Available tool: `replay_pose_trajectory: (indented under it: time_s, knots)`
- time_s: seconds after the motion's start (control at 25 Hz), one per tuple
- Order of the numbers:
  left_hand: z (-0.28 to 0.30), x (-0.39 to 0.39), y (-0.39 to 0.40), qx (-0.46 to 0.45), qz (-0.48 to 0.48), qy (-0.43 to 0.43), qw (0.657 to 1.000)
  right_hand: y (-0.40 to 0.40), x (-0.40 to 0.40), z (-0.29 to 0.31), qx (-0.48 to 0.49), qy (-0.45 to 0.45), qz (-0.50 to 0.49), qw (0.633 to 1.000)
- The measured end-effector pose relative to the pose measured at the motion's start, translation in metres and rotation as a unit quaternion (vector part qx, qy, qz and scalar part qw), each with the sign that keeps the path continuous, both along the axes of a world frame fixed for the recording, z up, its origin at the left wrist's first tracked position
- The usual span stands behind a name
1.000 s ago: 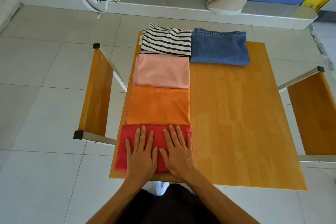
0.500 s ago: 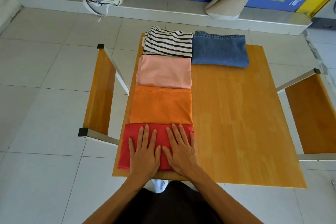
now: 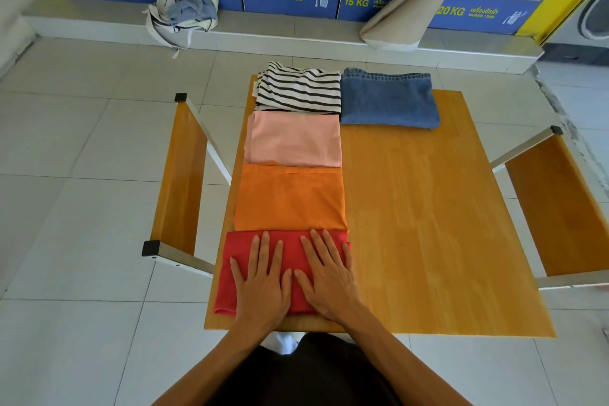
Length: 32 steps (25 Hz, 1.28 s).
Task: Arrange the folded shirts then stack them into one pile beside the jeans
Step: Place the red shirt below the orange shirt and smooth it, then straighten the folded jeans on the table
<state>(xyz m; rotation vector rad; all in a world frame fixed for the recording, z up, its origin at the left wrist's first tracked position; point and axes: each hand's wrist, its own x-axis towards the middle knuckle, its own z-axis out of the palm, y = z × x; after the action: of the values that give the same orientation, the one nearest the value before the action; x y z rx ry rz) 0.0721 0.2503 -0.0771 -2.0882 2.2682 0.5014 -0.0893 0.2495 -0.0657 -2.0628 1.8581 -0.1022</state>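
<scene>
Left hand [image 3: 262,283] and right hand [image 3: 328,280] press flat on red shirt [image 3: 290,252].

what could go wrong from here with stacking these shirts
The red shirt hangs slightly past the table's left edge under both flat hands, left hand and right hand; lifting carelessly may unfold it. The striped shirt beside the jeans looks loosely folded, so a pile on it might lean.

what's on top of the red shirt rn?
Both hands lie flat on the red shirt: left hand, right hand, fingers straight. No other garment lies on it. The cloth under the palms is hidden.
</scene>
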Motion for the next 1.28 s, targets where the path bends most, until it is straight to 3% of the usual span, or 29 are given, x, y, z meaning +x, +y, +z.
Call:
replay_pose_trajectory:
  time_s: [0.68, 1.0, 1.28]
  knots:
    - [0.029, -0.026, -0.015, 0.048, 0.069, 0.038, 0.996, -0.014, -0.018, 0.022, 0.077, -0.079, 0.019, 0.994]
    - [0.057, -0.075, -0.072, 0.013, 0.089, 0.156, 0.984, -0.063, -0.072, 0.053, 0.136, -0.275, -0.073, 0.949]
    - [0.077, -0.131, -0.174, -0.003, 0.057, 0.206, 0.977, -0.145, -0.172, 0.060, 0.088, -0.303, -0.221, 0.923]
